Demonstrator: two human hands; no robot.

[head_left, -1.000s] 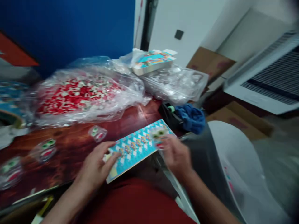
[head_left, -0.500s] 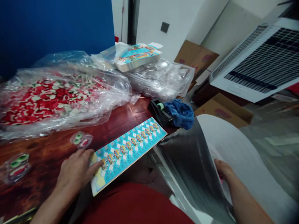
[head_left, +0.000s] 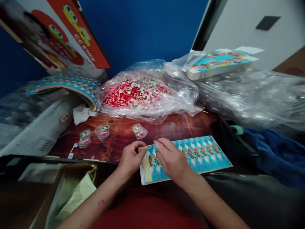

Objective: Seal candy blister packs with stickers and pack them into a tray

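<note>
Head camera view of a reddish-brown worktop (head_left: 119, 132), seen past a person's two bare hands. A long blue printed sheet (head_left: 200, 154) lies at the near edge, right of its middle, its lower border jutting out over that edge. Left hand (head_left: 131, 157): at the sheet's left end, thumb and fingers bent around its upper left corner; whether they pinch it cannot be told. Right hand (head_left: 173, 160): laid over the sheet's left half, fingertips bunched at its upper border, just beside the left hand but apart from it. Whether those fingertips hold anything is hidden.

Beyond the hands, toward the left edge, sit three small clear packs (head_left: 139, 131), each with green-and-white rounds and a red piece. A big clear bag (head_left: 143, 95) of red and white pieces fills the back edge. Near the back right corner, a stack of blue printed cards (head_left: 219, 65) rests on clear plastic (head_left: 250, 95). Toward the right edge, a dark tape dispenser (head_left: 240, 143) touches a blue cloth (head_left: 274, 149).
</note>
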